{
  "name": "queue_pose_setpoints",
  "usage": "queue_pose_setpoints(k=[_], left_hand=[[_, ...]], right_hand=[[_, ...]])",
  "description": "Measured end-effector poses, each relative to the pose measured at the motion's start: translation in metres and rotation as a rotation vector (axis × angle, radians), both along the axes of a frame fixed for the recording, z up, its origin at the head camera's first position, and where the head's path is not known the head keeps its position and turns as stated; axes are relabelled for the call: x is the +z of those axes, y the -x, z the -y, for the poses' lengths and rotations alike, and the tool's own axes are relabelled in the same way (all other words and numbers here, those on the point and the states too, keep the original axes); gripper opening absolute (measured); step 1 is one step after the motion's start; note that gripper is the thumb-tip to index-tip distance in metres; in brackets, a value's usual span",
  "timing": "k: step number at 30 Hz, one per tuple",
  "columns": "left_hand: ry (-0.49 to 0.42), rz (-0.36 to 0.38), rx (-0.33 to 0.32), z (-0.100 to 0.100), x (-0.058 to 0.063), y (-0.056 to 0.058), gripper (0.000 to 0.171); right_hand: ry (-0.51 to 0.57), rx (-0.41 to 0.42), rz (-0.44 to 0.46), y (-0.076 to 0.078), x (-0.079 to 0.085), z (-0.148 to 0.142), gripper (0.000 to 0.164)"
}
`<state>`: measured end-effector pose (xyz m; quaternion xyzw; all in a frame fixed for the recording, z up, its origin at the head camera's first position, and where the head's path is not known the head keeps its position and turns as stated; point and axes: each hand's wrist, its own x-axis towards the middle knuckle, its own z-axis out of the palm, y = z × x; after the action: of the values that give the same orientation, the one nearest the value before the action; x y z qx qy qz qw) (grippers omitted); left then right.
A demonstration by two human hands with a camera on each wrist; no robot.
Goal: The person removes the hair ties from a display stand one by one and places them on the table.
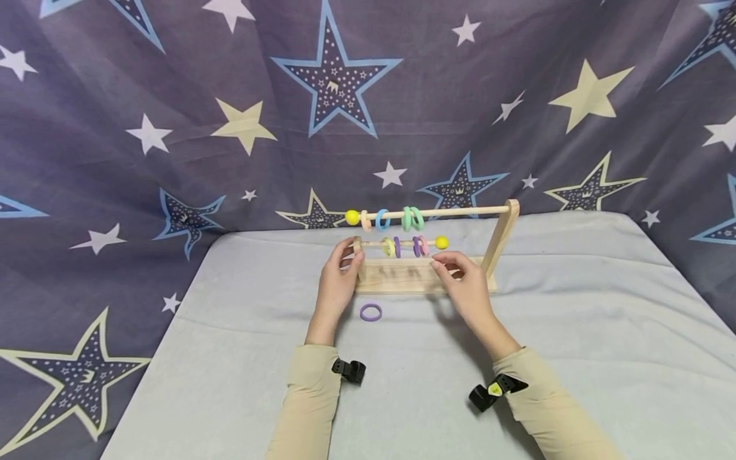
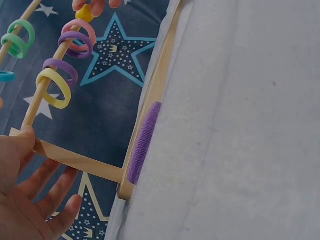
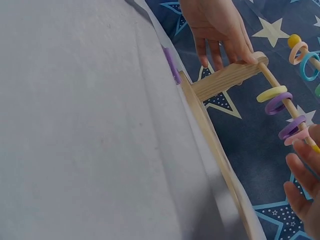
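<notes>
A wooden ring stand (image 1: 425, 281) has two horizontal rods on separate uprights. My left hand (image 1: 338, 281) grips the top of the short left upright (image 2: 80, 160), thumb on the near side. The lower rod carries a yellow ring (image 2: 55, 90), two purple rings (image 3: 278, 104) and a pink ring (image 3: 297, 137), ending in a yellow ball (image 1: 441, 242). By that end is my right hand (image 1: 464, 281), its fingertips close to the pink ring and ball, other fingers loosely bent. A loose purple ring (image 1: 370, 312) lies on the cloth before the stand.
The upper rod (image 1: 460, 211) holds a peach ring (image 1: 365, 222), a blue ring (image 1: 382, 220) and two green rings (image 1: 407, 219), fixed to the tall right upright (image 1: 501, 236). Light grey cloth (image 1: 414, 396) covers the surface; a star-patterned curtain (image 1: 402, 153) hangs behind.
</notes>
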<state>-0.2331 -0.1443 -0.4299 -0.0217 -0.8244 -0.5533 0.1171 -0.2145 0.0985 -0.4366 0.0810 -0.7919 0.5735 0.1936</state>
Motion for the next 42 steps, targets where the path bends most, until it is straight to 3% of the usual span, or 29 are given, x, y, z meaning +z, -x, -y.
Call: queue_pose_setpoints(k=[16,32,42], left_hand=[[-0.005,-0.003,-0.001,-0.001,0.001,0.001,0.046],[-0.01,-0.004,-0.002,-0.001,0.001,0.002,0.046],[-0.003,0.0,0.002,0.0,-0.002,0.001,0.046]], right_hand=[[0.005,-0.088,0.026,0.007,0.0,0.011,0.018],[-0.017,-0.073,0.054,0.014,-0.005,0.022,0.015],[0.023,-0.051,0.049,0.012,-0.006,0.027,0.014]])
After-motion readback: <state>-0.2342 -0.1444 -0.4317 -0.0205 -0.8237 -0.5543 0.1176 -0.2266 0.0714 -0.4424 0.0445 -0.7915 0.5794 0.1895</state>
